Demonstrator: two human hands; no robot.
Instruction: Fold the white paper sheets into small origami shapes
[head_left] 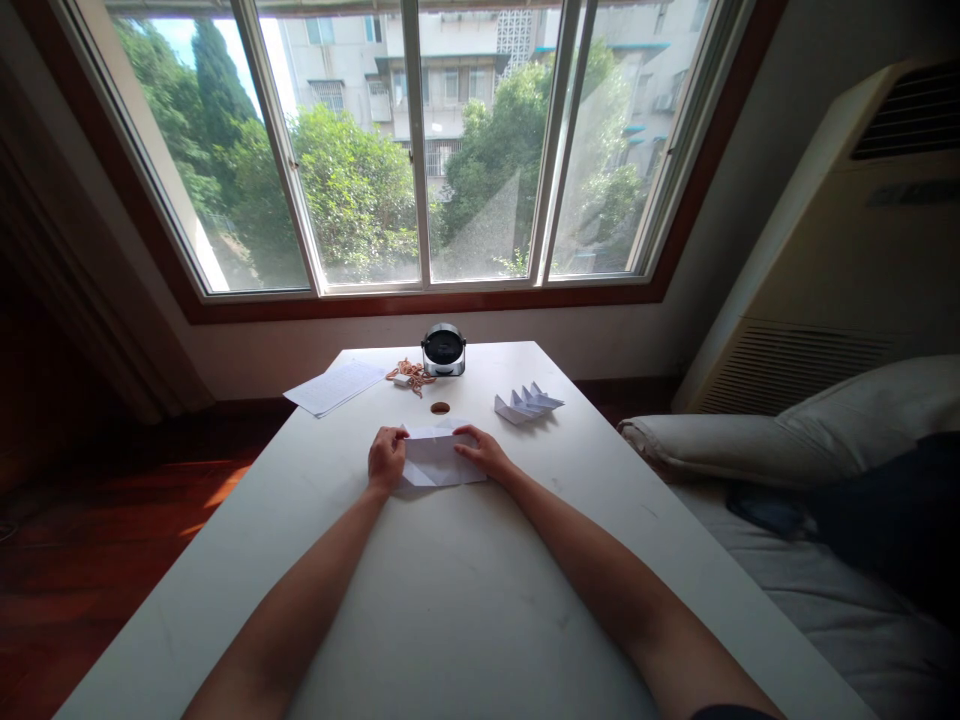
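Note:
A partly folded white sheet of paper [442, 462] lies on the white table in front of me, its far edge bent up. My left hand [387, 458] grips its left side, with the fingers curled around the edge. At the right side, my right hand [482, 452] holds the paper between thumb and fingers. Beyond and to the right sit several folded white paper shapes [528, 402] in a row with pointed tips. What lies under the paper is hidden.
On the white table [465, 600], printed sheets [337, 387] rest at the far left. A tangled orange cord [412, 375] lies beside a round black-and-silver device [443, 350]. Near the middle is a small brown oval [440, 408]. A sofa [750, 440] stands on the right.

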